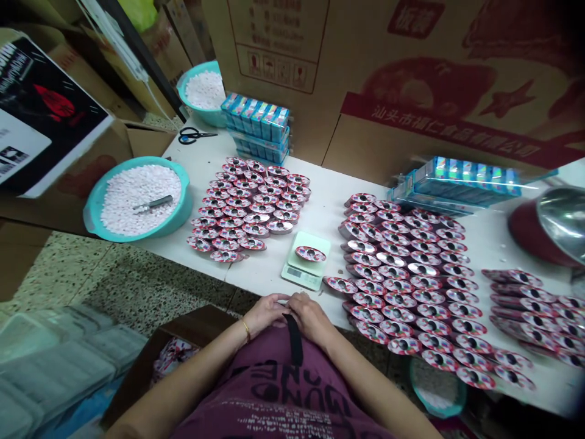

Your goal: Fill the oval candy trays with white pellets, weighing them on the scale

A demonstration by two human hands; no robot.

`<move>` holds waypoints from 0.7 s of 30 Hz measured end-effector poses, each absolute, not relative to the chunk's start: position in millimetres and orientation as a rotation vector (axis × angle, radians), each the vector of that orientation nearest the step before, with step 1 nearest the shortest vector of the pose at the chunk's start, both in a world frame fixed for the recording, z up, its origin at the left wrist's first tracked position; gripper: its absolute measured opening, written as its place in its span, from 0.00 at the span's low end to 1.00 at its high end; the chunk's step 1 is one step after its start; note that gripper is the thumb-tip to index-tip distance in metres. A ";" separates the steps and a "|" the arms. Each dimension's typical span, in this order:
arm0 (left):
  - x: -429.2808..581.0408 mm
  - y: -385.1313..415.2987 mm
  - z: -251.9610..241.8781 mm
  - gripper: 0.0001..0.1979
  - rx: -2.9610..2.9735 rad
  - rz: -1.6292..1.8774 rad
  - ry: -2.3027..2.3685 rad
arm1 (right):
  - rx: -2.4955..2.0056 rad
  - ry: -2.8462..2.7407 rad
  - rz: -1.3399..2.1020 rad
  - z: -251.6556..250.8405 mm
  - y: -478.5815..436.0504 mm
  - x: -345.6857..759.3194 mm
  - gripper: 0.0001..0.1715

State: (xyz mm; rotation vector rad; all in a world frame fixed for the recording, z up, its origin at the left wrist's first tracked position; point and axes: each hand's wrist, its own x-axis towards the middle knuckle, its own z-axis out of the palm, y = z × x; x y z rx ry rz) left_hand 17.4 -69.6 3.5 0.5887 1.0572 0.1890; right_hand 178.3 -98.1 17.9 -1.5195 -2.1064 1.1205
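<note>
My left hand (pixel 266 312) and my right hand (pixel 311 316) meet in front of the purple shirt, just short of the table edge. Their fingers are curled and touching; what lies between them, if anything, I cannot make out. A black strap (pixel 295 341) hangs just below the fingertips. Beyond my hands, one oval-topped red-and-white pack (pixel 311 253) sits on a small pale green scale (pixel 303 278). Similar packs (pixel 256 207) stand in close rows left of the scale, and a larger group of packs (pixel 411 268) stands to its right.
A turquoise basin (pixel 183 213) of small white pieces holds a grey-handled tool (pixel 158 203). Scissors (pixel 194 135) lie behind it. Blue boxes in clear wrap (pixel 260 122) stand before a large carton (pixel 320 103). A metal bowl (pixel 525 219) sits at right on the white table (pixel 326 183).
</note>
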 end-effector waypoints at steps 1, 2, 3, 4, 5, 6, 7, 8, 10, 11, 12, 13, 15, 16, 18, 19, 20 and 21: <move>14.5 -67.3 3.7 0.26 0.600 0.196 1.058 | -1.559 -2.076 1.072 18.5 -96.0 186.5 0.07; 10.6 -64.7 3.2 0.26 0.615 0.208 1.080 | -1.608 -2.033 1.014 19.3 -92.3 195.7 0.07; 6.0 -62.2 1.9 0.25 0.634 0.227 1.119 | -1.662 -1.980 0.952 20.4 -87.0 205.3 0.07; 0.9 -59.9 0.1 0.24 0.654 0.249 1.167 | -1.712 -1.925 0.889 21.6 -80.1 214.5 0.07; -4.4 -57.9 -2.1 0.23 0.668 0.273 1.220 | -1.753 -1.875 0.828 22.8 -71.9 222.6 0.07; -9.5 -56.3 -4.2 0.22 0.676 0.296 1.270 | -1.780 -1.836 0.773 23.8 -62.7 228.9 0.07; -14.2 -55.0 -6.0 0.21 0.678 0.317 1.313 | -1.795 -1.810 0.731 24.5 -53.0 233.1 0.07; -18.2 -54.1 -7.1 0.21 0.674 0.333 1.347 | -1.797 -1.801 0.703 24.7 -43.5 235.1 0.07; -23.9 -52.6 -7.5 0.21 0.665 0.360 1.390 | -1.793 -1.814 0.668 23.3 -26.8 234.6 0.09; -25.8 -51.9 -6.8 0.21 0.661 0.371 1.401 | -1.793 -1.826 0.654 21.6 -20.6 233.5 0.10; -27.6 -51.1 -5.9 0.21 0.657 0.382 1.408 | -1.794 -1.836 0.640 19.5 -16.2 232.9 0.12; -29.6 -50.3 -5.1 0.21 0.650 0.395 1.413 | -1.793 -1.842 0.625 17.1 -13.6 233.7 0.13; -35.6 -48.4 -4.6 0.21 0.631 0.426 1.427 | -1.805 -1.830 0.568 11.7 -12.8 240.6 0.16; -40.0 -47.5 -5.1 0.21 0.620 0.443 1.439 | -1.818 -1.818 0.531 9.0 -14.1 246.6 0.18; -51.6 -45.7 -7.9 0.22 0.605 0.478 1.478 | -1.865 -1.796 0.447 4.0 -18.0 261.2 0.21; -58.4 -44.8 -9.8 0.22 0.600 0.493 1.503 | -1.889 -1.802 0.415 1.8 -20.1 268.3 0.23; -65.3 -44.0 -11.9 0.23 0.598 0.504 1.528 | -1.907 -1.824 0.399 -0.2 -21.9 274.4 0.25; -72.0 -43.2 -14.1 0.23 0.596 0.510 1.551 | -1.917 -1.860 0.401 -2.1 -23.5 278.9 0.28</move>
